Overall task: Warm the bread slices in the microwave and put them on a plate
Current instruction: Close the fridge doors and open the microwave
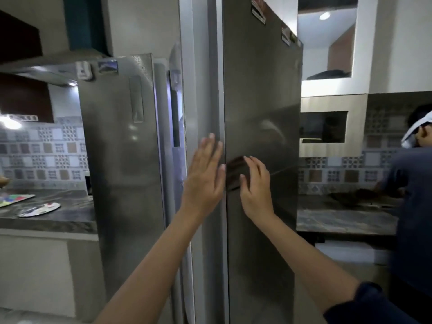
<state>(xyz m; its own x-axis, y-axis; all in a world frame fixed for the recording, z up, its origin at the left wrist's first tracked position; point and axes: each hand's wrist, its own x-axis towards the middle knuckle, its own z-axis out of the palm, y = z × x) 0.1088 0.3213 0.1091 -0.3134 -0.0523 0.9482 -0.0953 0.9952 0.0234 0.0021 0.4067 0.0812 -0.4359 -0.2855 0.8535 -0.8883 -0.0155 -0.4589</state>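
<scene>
As person faces fridge (261, 94), left hand (205, 176) lies flat, fingers straight, pressing panel just left of centre seam; right hand (254, 185), fingers loosely bent, empty, touches door just right of seam. Bread slices not in view, presumably inside fridge, behind both hands. On tabletop (70, 218) left of fridge, plate (39, 209).

The fridge doors (259, 113) are brushed steel, smooth and faintly glossy (they mirror a hand). The bench (70, 213) looks like polished veined stone; the wall tiles (46, 155) are patterned and glazed.
</scene>
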